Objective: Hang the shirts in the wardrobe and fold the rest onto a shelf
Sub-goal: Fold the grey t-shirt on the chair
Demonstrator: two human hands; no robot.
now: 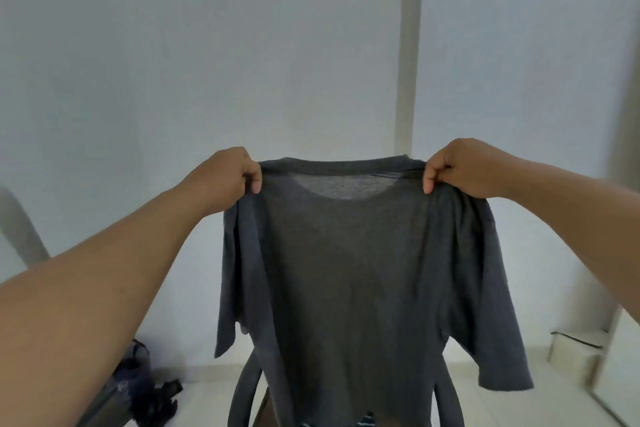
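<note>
Behind everything, a pale wall [207, 45] fills most of the view, crossed by a lighter vertical strip [410, 45] right of centre. At mid-height in front of it, a dark grey T-shirt [346, 270] is held up spread out, its body hanging straight down and its sleeves drooping at either side. Below it, the curved dark frame of a chair [242, 388] is seen, with a little striped fabric [363, 421] showing at the bottom edge. Dark items [149, 388] lie on the floor at the near left, and a pale box [575, 354] stands at the right. The shirt's left shoulder is pinched by the left hand [230, 172], thumb and curled fingers closed on the cloth beside the collar; the right shoulder is pinched likewise by the right hand [457, 168]. No wardrobe, hanger or shelf is in view. The task is judged to be under way: this shirt is lifted and shaken open, not yet hung, and more garments appear to be left.
</note>
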